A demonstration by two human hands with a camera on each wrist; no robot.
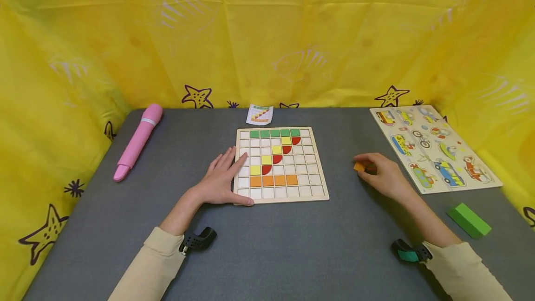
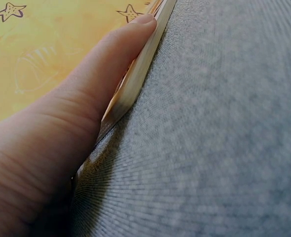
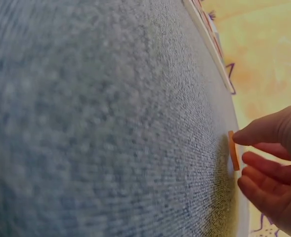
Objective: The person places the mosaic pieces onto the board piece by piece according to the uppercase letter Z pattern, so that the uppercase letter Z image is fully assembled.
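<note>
A wooden grid board (image 1: 322,193) lies mid-table, with rows of green, yellow, red and orange pieces in its cells. My left hand (image 1: 219,180) rests over the board's left side, fingers spread and extended, the thumb along the near edge. In the left wrist view that thumb (image 2: 105,64) lies along the board's rim (image 2: 135,81). To the right of the board, my right hand (image 1: 384,175) pinches a small orange square tile (image 1: 358,166) between thumb and fingers. In the right wrist view the tile (image 3: 233,150) stands on edge at the fingertips, close over the table.
Behind the board lies a small pattern card (image 1: 260,114) showing a similar coloured layout. A pink microphone-shaped toy (image 1: 139,143) is at the left. At the right are a wooden picture puzzle board (image 1: 422,159) and a green block (image 1: 469,220). Yellow cloth (image 1: 267,36) hangs around the table.
</note>
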